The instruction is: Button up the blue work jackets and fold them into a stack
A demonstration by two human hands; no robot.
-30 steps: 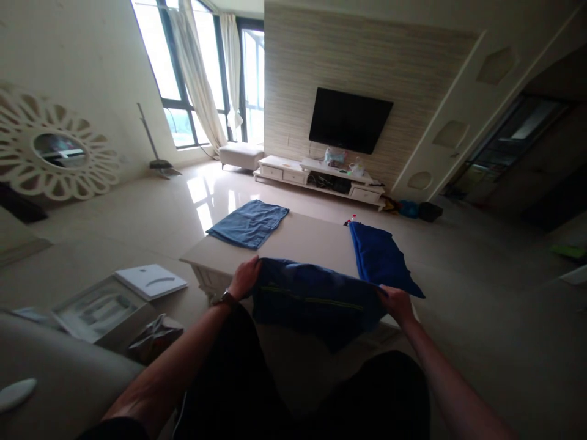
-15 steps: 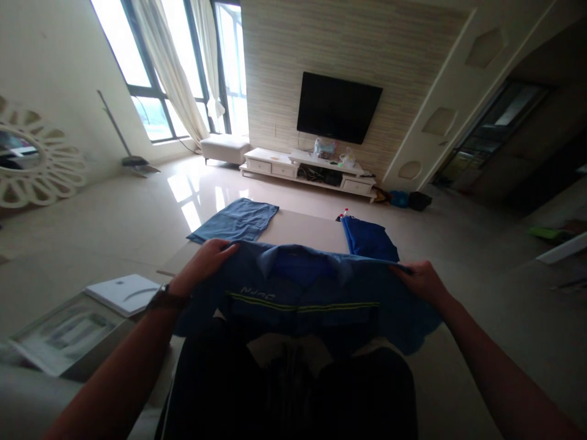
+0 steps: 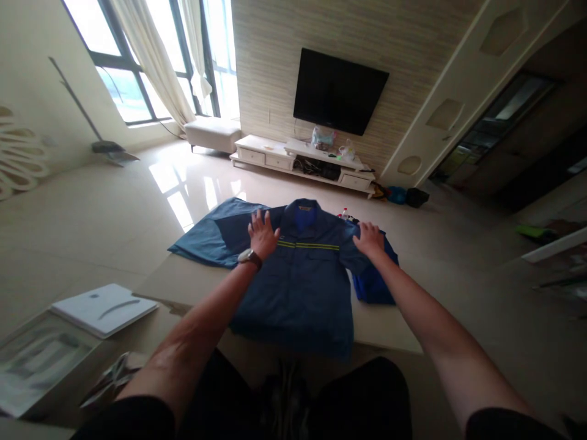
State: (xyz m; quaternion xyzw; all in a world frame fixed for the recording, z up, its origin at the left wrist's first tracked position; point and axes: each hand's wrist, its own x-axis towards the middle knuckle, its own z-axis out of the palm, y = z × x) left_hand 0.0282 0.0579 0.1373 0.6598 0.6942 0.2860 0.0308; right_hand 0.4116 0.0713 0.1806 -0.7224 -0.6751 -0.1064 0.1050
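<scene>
A dark blue work jacket [image 3: 298, 287] with yellow-green stripes across its chest lies spread on the low table [image 3: 174, 281], collar away from me and hem hanging over the near edge. My left hand [image 3: 263, 235] rests on its left shoulder area with fingers spread. On the opposite sleeve lies my right hand [image 3: 369, 238], fingers stretched out and slightly apart. Partly under the jacket at the left is a lighter blue folded garment [image 3: 197, 238]. A bright blue folded garment [image 3: 373, 287] sits beneath the right sleeve.
A white box [image 3: 103, 308] lies on a clear-topped box [image 3: 46, 354] at my near left. Behind the table, a bottle with a red cap [image 3: 345, 214] shows. Farther off stand a low white TV cabinet [image 3: 261, 153] and a padded bench [image 3: 211, 134].
Both hands have let go of the jacket, which they held up by its shoulders. It now lies flat on the table, farther forward, covering part of the folded garments.
</scene>
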